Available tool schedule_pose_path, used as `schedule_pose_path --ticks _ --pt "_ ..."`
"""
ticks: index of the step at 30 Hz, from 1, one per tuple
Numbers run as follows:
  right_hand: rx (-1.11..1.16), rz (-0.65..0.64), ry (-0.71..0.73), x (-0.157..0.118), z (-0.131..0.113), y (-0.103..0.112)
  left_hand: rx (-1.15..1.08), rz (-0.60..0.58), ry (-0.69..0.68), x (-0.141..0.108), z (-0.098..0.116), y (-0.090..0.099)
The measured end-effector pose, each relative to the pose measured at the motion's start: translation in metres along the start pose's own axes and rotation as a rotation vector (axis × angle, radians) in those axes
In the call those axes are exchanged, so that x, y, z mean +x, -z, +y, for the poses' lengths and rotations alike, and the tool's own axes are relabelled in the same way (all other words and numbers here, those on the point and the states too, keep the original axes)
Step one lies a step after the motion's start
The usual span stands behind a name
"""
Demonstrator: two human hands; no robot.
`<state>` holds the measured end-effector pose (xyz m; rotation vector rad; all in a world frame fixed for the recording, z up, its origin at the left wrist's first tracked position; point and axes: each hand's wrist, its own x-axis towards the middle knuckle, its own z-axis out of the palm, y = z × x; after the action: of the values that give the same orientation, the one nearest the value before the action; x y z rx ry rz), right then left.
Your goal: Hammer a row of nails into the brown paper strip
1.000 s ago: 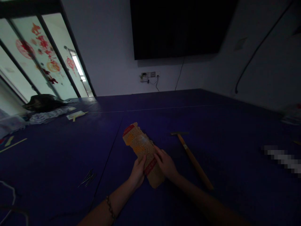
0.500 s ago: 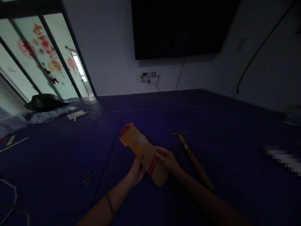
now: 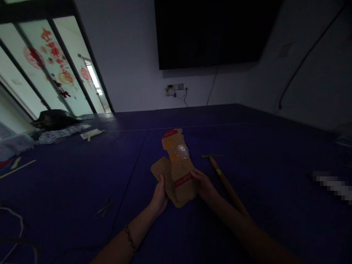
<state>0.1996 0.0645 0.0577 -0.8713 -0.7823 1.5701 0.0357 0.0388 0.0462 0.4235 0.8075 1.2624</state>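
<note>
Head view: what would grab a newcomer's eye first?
Probably the brown speckled piece with red bands, held between the left hand and right hand, just below mid-frame. Next, the dark screen above and red decorations on glass at upper left. The wooden-handled tool lies beside the right hand.

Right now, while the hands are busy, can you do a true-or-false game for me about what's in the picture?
1. The left hand and the right hand both hold the spotted brown cardboard. True.
2. The bracelet is on the right arm. False: it is on the left one.
3. The wooden-handled tool lies to the right of the cardboard. True.
4. The thin metal pieces are held in the left hand. False: they lie on the purple surface, to the left of that hand.
5. The big black screen is on the wall. True.
</note>
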Motion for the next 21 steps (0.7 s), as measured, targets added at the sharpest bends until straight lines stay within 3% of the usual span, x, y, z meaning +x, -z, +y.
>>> schedule_pose_path --ticks 5,9,12,16,21 --pt "-0.046 0.044 0.046 0.001 -0.013 0.005 -0.011 0.058 -0.093 0.004 0.0 0.003" --pt "-0.139 -0.059 0.029 -0.011 -0.009 -0.008 -0.041 0.011 -0.123 0.001 -0.001 0.002" --pt "-0.37 -0.104 0.123 -0.014 0.003 -0.017 0.004 -0.003 -0.127 -0.001 -0.003 0.001" --pt "-0.551 -0.047 0.249 -0.01 0.015 -0.017 -0.008 0.017 -0.05 -0.001 -0.005 0.002" --pt "-0.661 -0.037 0.329 -0.011 0.017 -0.014 -0.089 -0.054 0.085 -0.001 0.001 0.002"
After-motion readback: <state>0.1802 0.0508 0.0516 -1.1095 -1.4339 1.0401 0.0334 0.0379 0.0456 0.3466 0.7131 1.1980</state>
